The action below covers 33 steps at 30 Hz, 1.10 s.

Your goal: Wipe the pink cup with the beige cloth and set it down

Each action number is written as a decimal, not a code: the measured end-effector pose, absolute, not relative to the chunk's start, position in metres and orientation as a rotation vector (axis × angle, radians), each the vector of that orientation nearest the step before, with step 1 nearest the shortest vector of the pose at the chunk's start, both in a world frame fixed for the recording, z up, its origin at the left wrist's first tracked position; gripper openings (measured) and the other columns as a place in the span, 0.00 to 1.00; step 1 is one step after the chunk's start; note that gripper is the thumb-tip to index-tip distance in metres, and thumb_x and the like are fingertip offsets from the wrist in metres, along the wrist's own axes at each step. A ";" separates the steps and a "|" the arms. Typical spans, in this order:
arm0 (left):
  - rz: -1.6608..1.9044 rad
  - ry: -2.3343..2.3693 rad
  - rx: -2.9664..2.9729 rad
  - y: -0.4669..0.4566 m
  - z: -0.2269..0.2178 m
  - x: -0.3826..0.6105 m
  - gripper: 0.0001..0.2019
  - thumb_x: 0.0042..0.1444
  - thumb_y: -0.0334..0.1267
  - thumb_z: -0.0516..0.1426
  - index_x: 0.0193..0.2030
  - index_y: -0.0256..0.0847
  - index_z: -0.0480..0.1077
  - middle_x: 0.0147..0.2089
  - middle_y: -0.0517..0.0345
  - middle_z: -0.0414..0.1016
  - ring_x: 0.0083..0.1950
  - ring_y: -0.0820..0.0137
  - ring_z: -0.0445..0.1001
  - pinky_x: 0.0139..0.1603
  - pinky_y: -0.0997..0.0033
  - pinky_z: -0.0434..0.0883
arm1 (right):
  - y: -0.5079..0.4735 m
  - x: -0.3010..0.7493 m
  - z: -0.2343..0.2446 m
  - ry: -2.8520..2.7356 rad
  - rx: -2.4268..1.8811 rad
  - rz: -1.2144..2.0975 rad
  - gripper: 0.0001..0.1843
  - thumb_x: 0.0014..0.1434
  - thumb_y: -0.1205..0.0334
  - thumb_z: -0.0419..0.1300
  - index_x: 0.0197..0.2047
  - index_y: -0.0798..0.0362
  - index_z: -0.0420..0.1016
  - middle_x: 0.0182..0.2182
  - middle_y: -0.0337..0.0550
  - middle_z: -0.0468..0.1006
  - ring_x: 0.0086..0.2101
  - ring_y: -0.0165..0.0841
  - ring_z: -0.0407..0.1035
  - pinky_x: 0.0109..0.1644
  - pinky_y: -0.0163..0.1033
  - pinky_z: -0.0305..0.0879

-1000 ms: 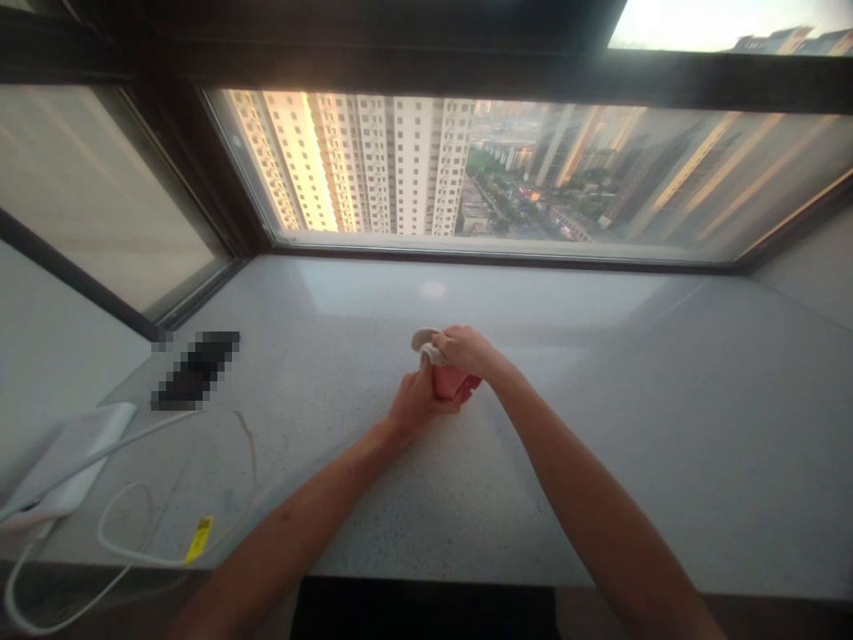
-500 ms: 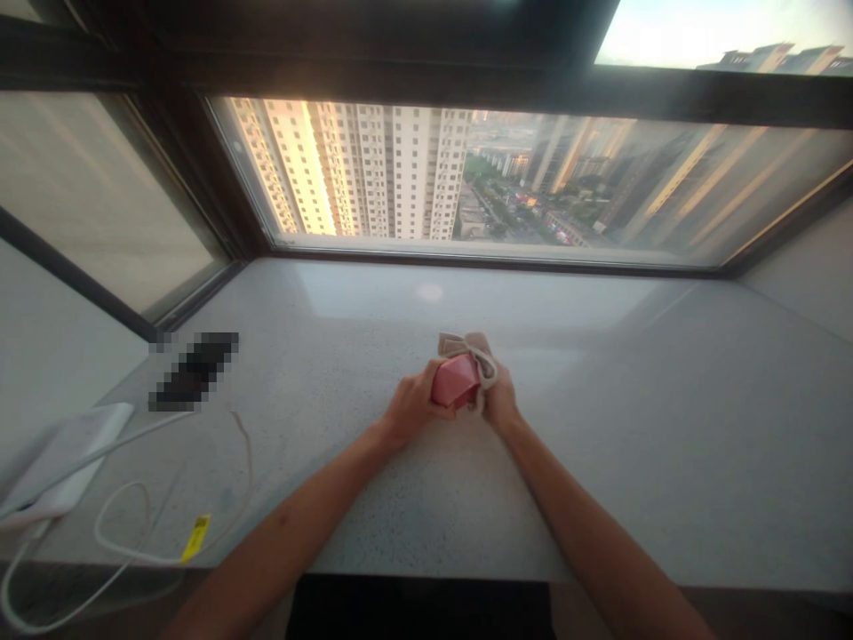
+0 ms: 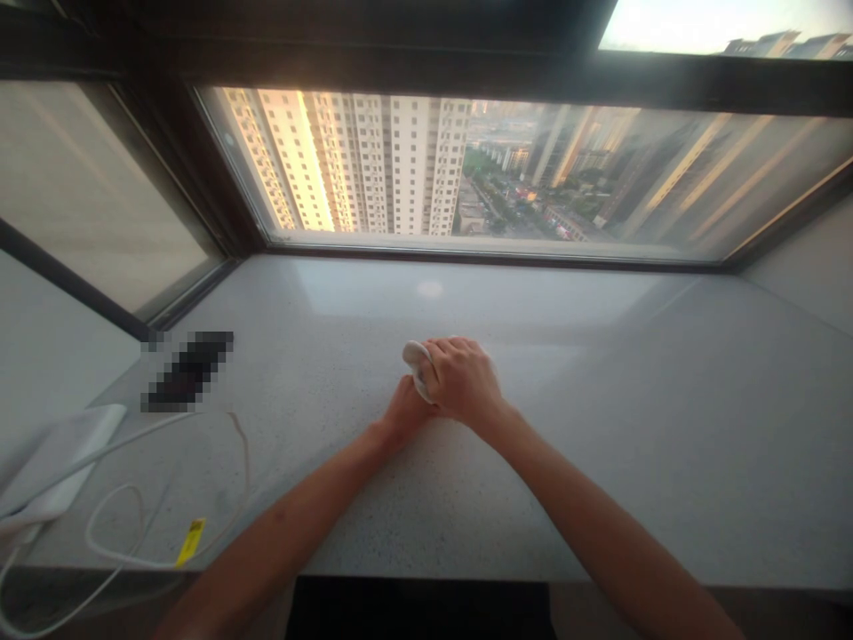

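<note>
A pale beige crumpled cloth (image 3: 417, 370) sits bunched between the two hands, near the middle of a speckled pale grey stone sill (image 3: 640, 444). Only a rounded fold of it shows, at the left edge of the right hand. That visible fold runs on a slant, its long axis tipping from lower right up to upper left, with the rounded end pointing toward the window and leftward. The rest of the cloth is hidden, so its full length and whatever lies inside it cannot be seen.

The right hand (image 3: 463, 380) lies over the top, clenched around the cloth, its fingers (image 3: 445, 351) curling leftward across it. The left hand (image 3: 406, 412) sits lower and nearer the person, tucked against the cloth's underside, its fingers out of sight behind the right hand, so whether it grips cannot be told.

Off to the left on the sill lie a dark pixelated oblong (image 3: 188, 372), a flat white rectangular pad (image 3: 57, 462), and a looping white cable (image 3: 113, 538) with a small yellow tag (image 3: 191, 542). Beyond the sill, a dark-framed window (image 3: 400, 62) looks out on high-rise towers (image 3: 413, 160).
</note>
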<state>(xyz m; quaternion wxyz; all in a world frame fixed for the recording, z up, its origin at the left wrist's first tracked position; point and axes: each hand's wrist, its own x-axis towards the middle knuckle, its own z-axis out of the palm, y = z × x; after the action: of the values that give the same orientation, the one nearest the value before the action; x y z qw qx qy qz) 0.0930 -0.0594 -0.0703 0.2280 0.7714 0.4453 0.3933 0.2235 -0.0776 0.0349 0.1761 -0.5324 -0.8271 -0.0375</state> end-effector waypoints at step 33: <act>0.908 1.150 2.197 -0.062 -0.048 0.091 0.30 0.51 0.46 0.76 0.55 0.41 0.70 0.59 0.45 0.78 0.64 0.49 0.74 0.66 0.49 0.70 | -0.085 0.266 0.033 -2.000 -1.678 0.207 0.24 0.77 0.55 0.45 0.38 0.52 0.79 0.39 0.49 0.85 0.37 0.37 0.74 0.40 0.40 0.58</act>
<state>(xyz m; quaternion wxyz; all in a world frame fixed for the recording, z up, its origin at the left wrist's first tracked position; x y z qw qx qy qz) 0.0909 -0.0622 -0.0479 0.2476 0.8061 0.4217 0.3332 0.2664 -0.0848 0.0326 0.2586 -0.6189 -0.7378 0.0765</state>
